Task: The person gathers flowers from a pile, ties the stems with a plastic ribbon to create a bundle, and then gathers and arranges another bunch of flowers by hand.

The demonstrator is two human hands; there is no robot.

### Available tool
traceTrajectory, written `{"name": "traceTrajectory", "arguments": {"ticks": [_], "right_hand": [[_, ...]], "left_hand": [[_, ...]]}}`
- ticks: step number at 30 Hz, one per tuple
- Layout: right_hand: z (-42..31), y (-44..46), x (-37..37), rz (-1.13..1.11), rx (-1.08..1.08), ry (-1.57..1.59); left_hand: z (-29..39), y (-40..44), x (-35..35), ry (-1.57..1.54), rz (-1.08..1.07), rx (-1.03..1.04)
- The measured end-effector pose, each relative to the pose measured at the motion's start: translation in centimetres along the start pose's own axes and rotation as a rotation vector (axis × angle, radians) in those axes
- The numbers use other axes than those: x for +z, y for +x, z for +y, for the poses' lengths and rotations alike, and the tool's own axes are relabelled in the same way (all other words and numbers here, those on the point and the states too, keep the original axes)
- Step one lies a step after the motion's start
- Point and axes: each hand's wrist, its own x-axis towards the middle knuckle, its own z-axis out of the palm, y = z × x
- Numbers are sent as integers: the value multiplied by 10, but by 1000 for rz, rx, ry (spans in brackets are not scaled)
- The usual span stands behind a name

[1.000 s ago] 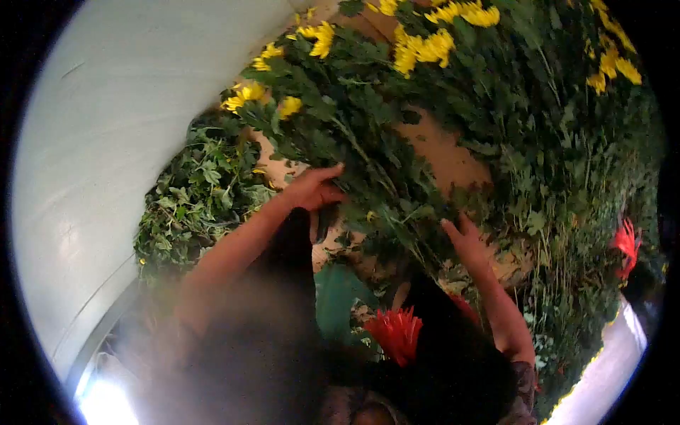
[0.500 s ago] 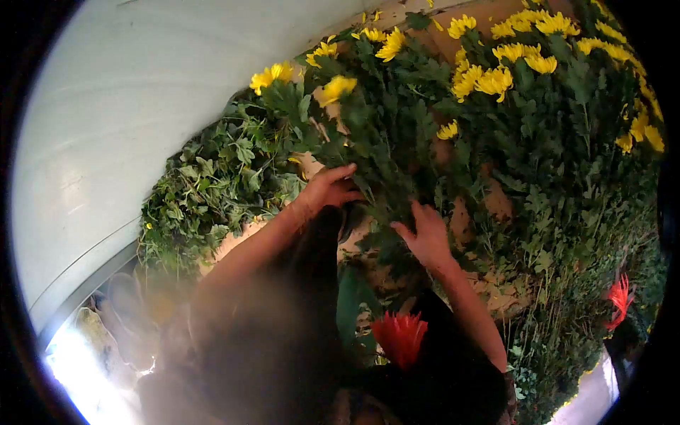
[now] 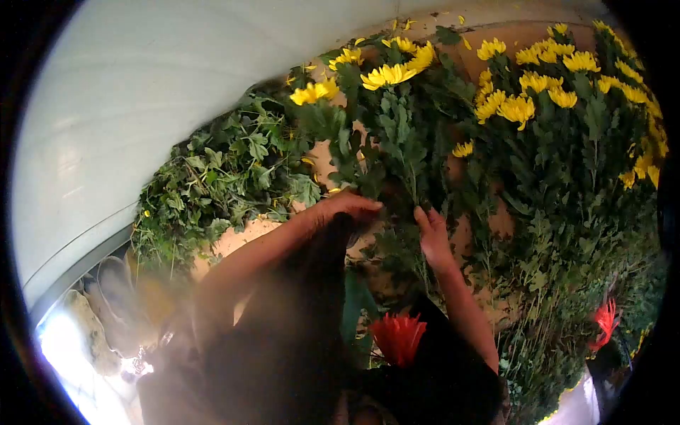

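Observation:
A yellow chrysanthemum (image 3: 388, 76) with a long leafy stem (image 3: 405, 145) stands out in front of me, its bloom pointing away. My right hand (image 3: 434, 234) pinches this stem low down between thumb and fingers. Just left of it, my left hand (image 3: 354, 204) has its fingers drawn together by the lower leaves. Whatever those fingers hold is hidden and slightly blurred. More chrysanthemum stems lie close beneath and beside both hands.
Rows of yellow chrysanthemums (image 3: 516, 108) lie to the right. On the left is a heap of loose green leaves (image 3: 227, 166) against a pale sheet wall (image 3: 120, 99). Red frayed strands (image 3: 399, 340) sit near my lap; another red bundle (image 3: 605, 324) lies far right.
The chrysanthemum has swung right and away from me, and its bloom is no longer blurred. My left hand's spread fingers have come together; my right thumb and fingers have closed on the stem.

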Motion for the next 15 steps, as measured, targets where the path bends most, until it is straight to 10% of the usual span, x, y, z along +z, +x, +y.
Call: {"name": "traceTrajectory", "arguments": {"ticks": [2,5,8,11,15], "right_hand": [[18,5,-3,-39,37,59],[59,14,-13,5,61,-29],[76,11,-6,3,-504,-995],[8,-13,39,2,-347,-896],[-51,-6,40,169,-810,-1074]], "left_hand": [[-12,9,-6,-328,-215,296],[4,-9,-6,-635,-98,217],[9,-14,-4,-483,86,287],[-18,7,-20,-390,127,151],[-19,-26,-29,-611,35,219]]}}
